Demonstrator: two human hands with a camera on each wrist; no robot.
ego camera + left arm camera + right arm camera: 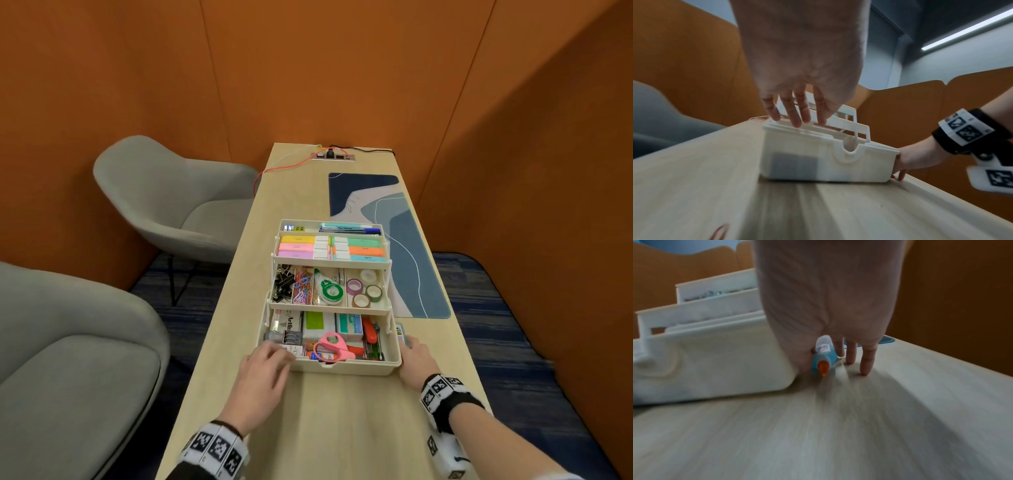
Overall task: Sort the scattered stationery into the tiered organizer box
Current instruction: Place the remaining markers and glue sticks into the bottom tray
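The cream tiered organizer box point(342, 368) stands open on the wooden table, its three tiers stepped back. The tiers hold highlighters point(298, 246), tape rolls point(364, 287), binder clips point(284, 284) and pink scissors point(334, 344). My left hand point(270, 365) reaches over the box's front left corner point(781, 129), its straight fingers point(797, 116) above the rim. My right hand point(416, 358) is beside the box's right wall, fingertips point(865, 368) on the table. A blue glue bottle point(822, 358) with an orange tip lies under that palm, against the box point(715, 361).
A blue patterned desk mat point(411, 257) lies behind and right of the box. A power socket point(334, 156) with red and black cables sits at the table's far end. Two grey chairs point(171, 195) stand left of the table. Orange walls enclose the booth.
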